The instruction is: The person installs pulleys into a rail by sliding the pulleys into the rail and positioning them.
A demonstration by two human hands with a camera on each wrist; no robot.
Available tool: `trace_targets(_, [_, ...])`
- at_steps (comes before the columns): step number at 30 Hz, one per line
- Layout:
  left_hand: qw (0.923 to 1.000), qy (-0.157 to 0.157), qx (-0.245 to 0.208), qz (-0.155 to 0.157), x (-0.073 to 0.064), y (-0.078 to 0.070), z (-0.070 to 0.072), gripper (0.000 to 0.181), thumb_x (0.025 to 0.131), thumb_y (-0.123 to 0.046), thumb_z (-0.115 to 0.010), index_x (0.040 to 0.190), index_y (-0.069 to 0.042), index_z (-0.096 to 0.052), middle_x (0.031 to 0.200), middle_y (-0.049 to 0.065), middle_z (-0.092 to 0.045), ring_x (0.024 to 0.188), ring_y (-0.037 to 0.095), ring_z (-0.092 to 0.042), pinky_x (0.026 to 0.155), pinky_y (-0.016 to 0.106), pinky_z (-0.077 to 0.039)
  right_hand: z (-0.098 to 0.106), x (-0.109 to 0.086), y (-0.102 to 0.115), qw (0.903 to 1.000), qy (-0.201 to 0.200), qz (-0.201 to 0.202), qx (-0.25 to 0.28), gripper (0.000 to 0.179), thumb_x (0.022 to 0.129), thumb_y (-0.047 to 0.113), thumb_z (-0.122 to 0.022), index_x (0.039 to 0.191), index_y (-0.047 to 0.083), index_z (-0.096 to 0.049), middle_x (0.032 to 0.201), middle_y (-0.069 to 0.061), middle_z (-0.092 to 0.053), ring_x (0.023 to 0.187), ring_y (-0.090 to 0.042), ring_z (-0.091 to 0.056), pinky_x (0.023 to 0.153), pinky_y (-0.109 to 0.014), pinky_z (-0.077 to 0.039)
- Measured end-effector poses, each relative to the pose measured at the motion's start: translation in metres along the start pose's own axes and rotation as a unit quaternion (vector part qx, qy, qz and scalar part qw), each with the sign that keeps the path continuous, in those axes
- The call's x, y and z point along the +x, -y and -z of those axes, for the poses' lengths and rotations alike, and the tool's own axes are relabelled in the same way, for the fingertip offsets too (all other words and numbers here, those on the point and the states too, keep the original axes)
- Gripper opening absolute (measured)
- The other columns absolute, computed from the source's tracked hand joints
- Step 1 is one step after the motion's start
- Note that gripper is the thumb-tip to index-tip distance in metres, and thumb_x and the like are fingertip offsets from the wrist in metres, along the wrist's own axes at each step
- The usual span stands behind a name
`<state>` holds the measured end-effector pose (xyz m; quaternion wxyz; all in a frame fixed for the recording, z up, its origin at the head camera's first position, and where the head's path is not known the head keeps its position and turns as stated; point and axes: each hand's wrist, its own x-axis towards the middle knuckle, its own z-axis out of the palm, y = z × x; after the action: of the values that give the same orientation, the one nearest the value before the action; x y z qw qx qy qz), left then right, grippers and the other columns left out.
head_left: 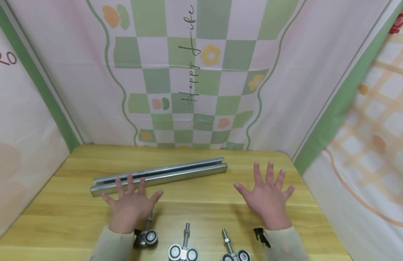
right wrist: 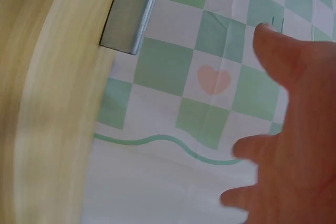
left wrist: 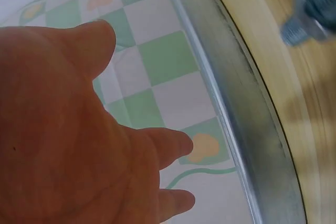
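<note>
My left hand point(head_left: 131, 206) is spread with straight fingers and holds nothing. In the head view its fingertips overlap the left part of a silver metal channel rail point(head_left: 185, 172), which lies at a slant across the table; contact cannot be told. My right hand point(head_left: 268, 201), also spread and holding nothing, is to the right of the rail's end. Near the left wrist is a roller trolley point(head_left: 150, 237) with a threaded bolt, partly hidden by hand and sleeve. Two more, a middle roller trolley point(head_left: 186, 239) and a right roller trolley point(head_left: 229, 241), are at the lower edge, partly cut off.
The wood-grain table point(head_left: 201, 208) ends at the back against a green-and-white checked cloth point(head_left: 208, 83). More cloth hangs along the left and right sides. A small black piece point(head_left: 261, 236) shows beside the right sleeve.
</note>
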<state>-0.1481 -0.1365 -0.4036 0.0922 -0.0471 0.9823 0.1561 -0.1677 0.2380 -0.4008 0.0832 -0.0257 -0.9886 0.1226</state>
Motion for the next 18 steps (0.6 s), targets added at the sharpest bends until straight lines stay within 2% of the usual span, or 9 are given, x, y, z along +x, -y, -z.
trace_targets(3, [1.0000,-0.006,0.005,-0.006,0.005,0.007,0.000,0.110,0.083,-0.088,-0.012,0.158,-0.008,-0.018,0.158,0.030,0.007,0.135,0.058,0.021,0.083,0.080,0.023,-0.002,0.007,-0.004,0.9985,-0.025,0.040,0.029,0.102,0.089,0.077,-0.044,0.160,0.010,-0.015,0.161,-0.029,0.004,0.141,-0.057,0.009,0.097,-0.084,-0.002])
trace_targets(7, [0.9995,-0.025,0.005,-0.020,0.013,0.020,0.003,0.102,0.089,-0.082,-0.023,0.159,-0.008,-0.013,0.158,0.033,0.003,0.137,0.062,0.011,0.088,0.086,0.006,-0.005,0.017,-0.010,0.9910,-0.048,0.079,0.096,0.093,0.093,0.060,-0.058,0.157,0.003,-0.021,0.158,-0.031,-0.012,0.139,-0.056,-0.018,0.101,-0.075,-0.024])
trace_targets(12, [0.9962,-0.069,-0.011,-0.053,0.019,0.045,0.013,0.092,0.096,-0.065,-0.046,0.156,-0.001,-0.018,0.153,0.040,-0.012,0.134,0.066,-0.011,0.093,0.083,-0.020,-0.010,0.030,-0.017,0.9822,-0.051,0.073,0.166,0.086,0.096,0.051,-0.061,0.155,0.001,-0.024,0.155,-0.030,-0.022,0.130,-0.054,-0.038,0.099,-0.066,-0.039])
trace_targets(14, [0.9949,-0.080,-0.018,-0.059,0.019,0.056,0.019,0.089,0.097,-0.058,-0.050,0.154,0.004,-0.022,0.149,0.043,-0.018,0.131,0.065,-0.020,0.094,0.079,-0.026,-0.012,0.034,-0.021,0.9780,-0.048,0.065,0.192,0.083,0.096,0.048,-0.062,0.155,0.002,-0.027,0.154,-0.029,-0.026,0.128,-0.050,-0.042,0.096,-0.061,-0.045])
trace_targets(18, [0.9946,-0.080,-0.036,-0.054,0.021,0.081,0.032,0.083,0.099,-0.048,-0.053,0.149,0.012,-0.024,0.141,0.047,-0.026,0.124,0.065,-0.031,0.096,0.075,-0.031,-0.017,0.038,-0.024,0.9697,-0.031,0.047,0.237,0.079,0.096,0.044,-0.064,0.154,0.002,-0.030,0.152,-0.027,-0.031,0.124,-0.046,-0.046,0.090,-0.053,-0.052])
